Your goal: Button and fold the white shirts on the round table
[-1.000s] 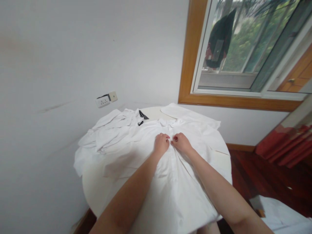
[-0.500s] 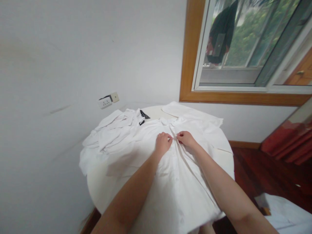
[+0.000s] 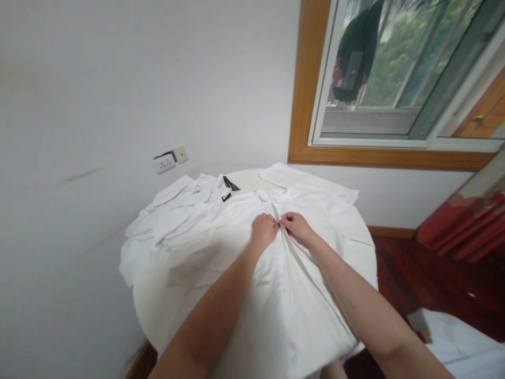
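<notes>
A white button-up shirt (image 3: 260, 310) lies spread over a round cream table (image 3: 152, 302), its collar at the far side and its lower hem hanging over the near edge. My left hand (image 3: 265, 230) pinches the front placket below the collar. Close against it on the right, my right hand (image 3: 295, 226) pinches the facing front edge. The fingertips nearly meet, and whatever button sits between them is too small to make out. Down the front, several pale buttons show faintly. One sleeve stretches out toward the back right of the table.
A heap of white clothes (image 3: 173, 210) covers the table's left side, with a black-patterned piece (image 3: 231, 184) beside it. The wall holds a socket (image 3: 163, 163) and a wood-framed window (image 3: 298, 152). White cloth (image 3: 453, 337) lies low at the right, near a red curtain (image 3: 465, 229).
My right hand has moved slightly left, bringing the two front edges closer together at my fingertips. The view has shifted a little; the shirt otherwise lies the same.
</notes>
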Motion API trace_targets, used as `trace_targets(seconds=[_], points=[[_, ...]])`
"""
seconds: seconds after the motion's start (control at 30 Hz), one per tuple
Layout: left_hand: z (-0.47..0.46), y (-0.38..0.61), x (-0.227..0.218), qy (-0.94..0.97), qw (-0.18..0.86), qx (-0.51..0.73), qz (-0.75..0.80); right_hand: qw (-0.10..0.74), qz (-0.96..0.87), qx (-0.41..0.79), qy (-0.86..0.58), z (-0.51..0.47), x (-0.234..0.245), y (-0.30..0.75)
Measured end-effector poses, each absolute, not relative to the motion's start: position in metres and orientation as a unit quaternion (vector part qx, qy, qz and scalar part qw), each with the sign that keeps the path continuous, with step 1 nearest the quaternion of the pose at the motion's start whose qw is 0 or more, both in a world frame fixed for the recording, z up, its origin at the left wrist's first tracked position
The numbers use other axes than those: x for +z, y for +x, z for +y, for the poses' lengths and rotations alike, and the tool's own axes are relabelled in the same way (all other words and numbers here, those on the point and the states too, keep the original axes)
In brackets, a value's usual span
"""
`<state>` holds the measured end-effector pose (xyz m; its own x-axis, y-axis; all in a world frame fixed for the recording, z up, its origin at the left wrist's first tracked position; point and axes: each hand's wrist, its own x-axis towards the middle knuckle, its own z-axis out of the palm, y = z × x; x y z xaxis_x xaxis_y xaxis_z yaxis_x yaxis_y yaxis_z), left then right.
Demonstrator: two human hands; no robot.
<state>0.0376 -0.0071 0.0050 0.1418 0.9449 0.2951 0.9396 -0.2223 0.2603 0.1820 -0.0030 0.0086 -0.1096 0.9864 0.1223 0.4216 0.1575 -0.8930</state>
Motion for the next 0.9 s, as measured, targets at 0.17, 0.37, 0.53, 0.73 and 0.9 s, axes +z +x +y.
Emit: trace_targets(seconds=[0.17,0.37,0.53,0.73,0.9], points=[[-0.005,0.036,0.004,0.759,0.008,0.228,0.610,0.400,-0.646,0.364,-0.539,-0.003,0.008,0.184],[0.003,0.028,0.005,0.748,0.102,0.278,0.594,0.415,-0.646,0.347,-0.538,-0.001,0.007,0.184],[0.006,0.027,0.004,0.737,0.114,0.299,0.595,0.410,-0.645,0.357,-0.537,-0.002,0.008,0.184],[0.006,0.028,0.003,0.750,0.083,0.283,0.592,0.383,-0.669,0.345,-0.535,-0.005,0.011,0.184],[0.005,0.028,0.003,0.754,0.057,0.262,0.600,0.379,-0.676,0.342,-0.532,-0.006,0.013,0.184]])
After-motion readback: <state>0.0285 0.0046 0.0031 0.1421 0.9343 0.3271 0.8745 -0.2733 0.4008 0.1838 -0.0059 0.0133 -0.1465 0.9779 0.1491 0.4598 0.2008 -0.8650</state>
